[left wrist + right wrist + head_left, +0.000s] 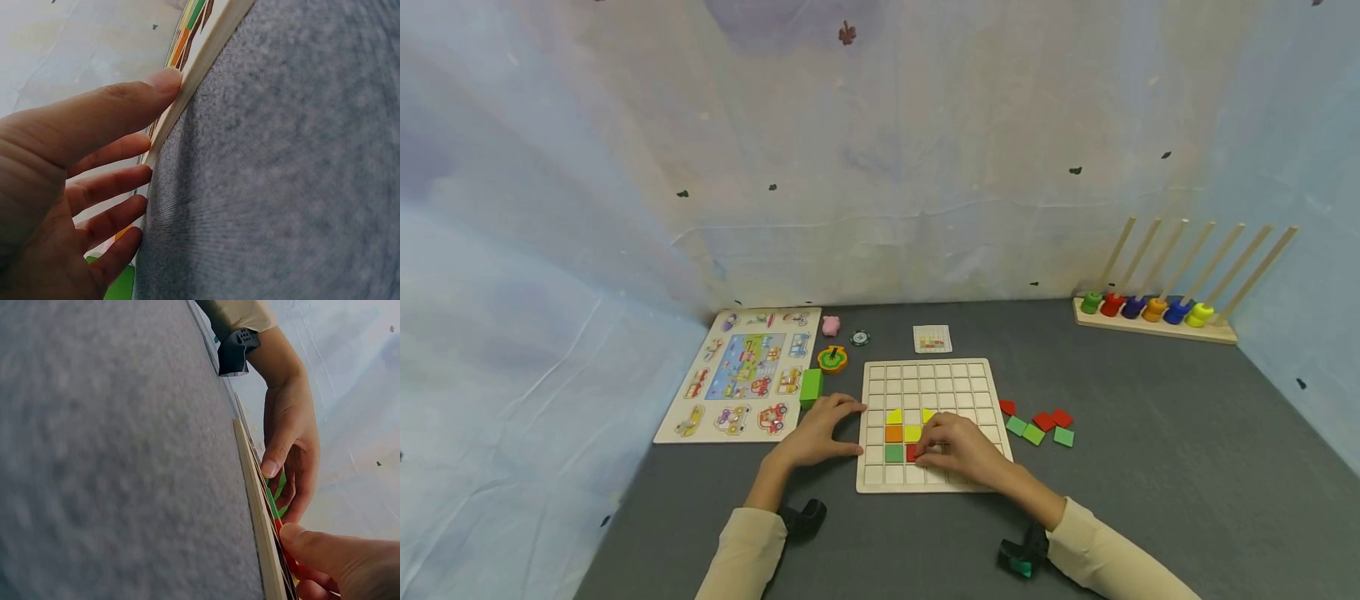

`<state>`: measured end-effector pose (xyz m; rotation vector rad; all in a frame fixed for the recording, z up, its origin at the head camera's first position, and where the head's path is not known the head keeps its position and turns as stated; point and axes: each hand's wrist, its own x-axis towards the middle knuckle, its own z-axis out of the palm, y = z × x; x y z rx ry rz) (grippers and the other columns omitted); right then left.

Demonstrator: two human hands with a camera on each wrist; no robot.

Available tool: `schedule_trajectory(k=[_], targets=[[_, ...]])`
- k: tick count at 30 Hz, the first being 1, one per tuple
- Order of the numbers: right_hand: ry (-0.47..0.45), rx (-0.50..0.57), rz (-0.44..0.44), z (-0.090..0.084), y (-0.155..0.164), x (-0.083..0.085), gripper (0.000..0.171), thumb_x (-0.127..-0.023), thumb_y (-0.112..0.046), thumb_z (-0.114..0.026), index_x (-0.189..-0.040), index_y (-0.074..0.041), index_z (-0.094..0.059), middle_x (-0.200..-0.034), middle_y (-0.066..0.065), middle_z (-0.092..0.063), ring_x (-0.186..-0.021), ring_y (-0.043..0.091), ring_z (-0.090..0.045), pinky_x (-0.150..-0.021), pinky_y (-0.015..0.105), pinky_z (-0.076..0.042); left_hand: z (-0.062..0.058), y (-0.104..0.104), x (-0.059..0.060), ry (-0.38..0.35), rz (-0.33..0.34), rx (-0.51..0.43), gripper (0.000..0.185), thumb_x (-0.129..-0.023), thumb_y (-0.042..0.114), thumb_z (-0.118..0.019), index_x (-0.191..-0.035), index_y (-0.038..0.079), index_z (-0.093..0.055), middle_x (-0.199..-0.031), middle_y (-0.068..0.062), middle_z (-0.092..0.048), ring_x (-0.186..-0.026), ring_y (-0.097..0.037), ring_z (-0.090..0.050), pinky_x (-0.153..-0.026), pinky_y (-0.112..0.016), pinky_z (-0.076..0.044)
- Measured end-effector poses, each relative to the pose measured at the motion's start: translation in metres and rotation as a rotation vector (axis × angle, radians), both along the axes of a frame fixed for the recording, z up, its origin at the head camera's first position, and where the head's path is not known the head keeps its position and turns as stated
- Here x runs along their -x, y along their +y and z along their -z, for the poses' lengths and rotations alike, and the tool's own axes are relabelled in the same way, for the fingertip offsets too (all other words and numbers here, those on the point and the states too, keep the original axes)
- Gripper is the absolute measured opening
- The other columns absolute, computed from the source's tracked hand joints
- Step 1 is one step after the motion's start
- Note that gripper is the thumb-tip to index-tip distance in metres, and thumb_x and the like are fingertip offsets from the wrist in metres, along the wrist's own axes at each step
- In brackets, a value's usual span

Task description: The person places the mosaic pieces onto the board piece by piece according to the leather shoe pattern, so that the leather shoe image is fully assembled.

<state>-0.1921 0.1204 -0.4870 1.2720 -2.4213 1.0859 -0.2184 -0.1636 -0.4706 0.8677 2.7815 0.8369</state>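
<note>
A wooden grid board [880, 477] lies on the grey table, with yellow, orange, green and red pieces in some cells. My left hand [822, 433] steadies the board's left edge; thumb and fingertips touch it, fingers fairly straight, as the left wrist view also shows. Over the lower middle, my right hand [958, 447] has thumb and fingers on a red tile [911, 452], beside a green tile [894, 453]. In the right wrist view the thumb meets the red tile [277, 524] and the other fingers curl behind. Part of that tile and several cells are hidden by the hand.
Loose red tiles [1042, 422] and green tiles [1033, 434] lie right of the board. A pattern card [932, 339] sits behind it. To the left are a picture puzzle [707, 421], a green block [811, 387] and small toys. A peg stand [1153, 324] stands back right.
</note>
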Motion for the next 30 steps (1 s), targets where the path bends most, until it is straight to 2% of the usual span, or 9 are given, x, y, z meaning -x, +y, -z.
schedule_trajectory(k=[5,10,16,24,30], targets=[[0.003,0.009,0.013,0.001,-0.003,-0.001,0.009,-0.074,-0.016,-0.079,-0.081,-0.016,-0.074,-0.084,-0.004,-0.062,-0.078,0.009,-0.055,-0.068,0.022,-0.046,0.0,0.001,0.0,-0.002,-0.002,0.002,0.062,-0.077,0.034,-0.076,-0.13,0.013,-0.054,-0.129,-0.009,-0.046,-0.116,-0.028,-0.039,-0.098,-0.05,-0.032],[-0.017,0.015,-0.016,-0.001,-0.001,0.0,0.009,-0.076,-0.014,-0.077,-0.085,-0.014,-0.074,-0.084,-0.003,-0.065,-0.078,0.008,-0.058,-0.068,0.022,-0.047,-0.002,0.002,-0.001,-0.025,-0.021,0.004,0.063,-0.076,0.034,-0.077,-0.131,0.014,-0.054,-0.129,-0.007,-0.046,-0.116,-0.027,-0.038,-0.099,-0.049,-0.032],[-0.019,0.009,-0.026,-0.007,0.015,0.006,0.012,-0.08,-0.014,-0.073,-0.092,-0.013,-0.072,-0.088,-0.003,-0.066,-0.078,0.008,-0.058,-0.065,0.022,-0.047,-0.003,0.002,-0.001,-0.038,-0.029,0.005,0.063,-0.076,0.034,-0.077,-0.131,0.014,-0.054,-0.129,-0.007,-0.046,-0.116,-0.027,-0.038,-0.099,-0.049,-0.032],[0.004,0.033,0.098,-0.018,0.062,0.015,0.018,-0.079,-0.011,-0.073,-0.096,-0.008,-0.07,-0.089,0.001,-0.065,-0.074,0.01,-0.057,-0.063,0.03,-0.049,-0.001,0.001,0.0,-0.026,-0.029,0.005,0.062,-0.076,0.035,-0.076,-0.131,0.015,-0.054,-0.13,-0.007,-0.046,-0.117,-0.027,-0.038,-0.099,-0.049,-0.032],[0.005,-0.029,0.278,-0.025,0.105,0.016,0.018,-0.079,-0.011,-0.074,-0.097,-0.009,-0.071,-0.09,0.002,-0.062,-0.072,0.011,-0.055,-0.061,0.03,-0.047,-0.001,0.001,-0.001,-0.03,-0.03,0.002,0.062,-0.076,0.034,-0.077,-0.131,0.015,-0.054,-0.13,-0.007,-0.046,-0.117,-0.027,-0.038,-0.1,-0.049,-0.032]])
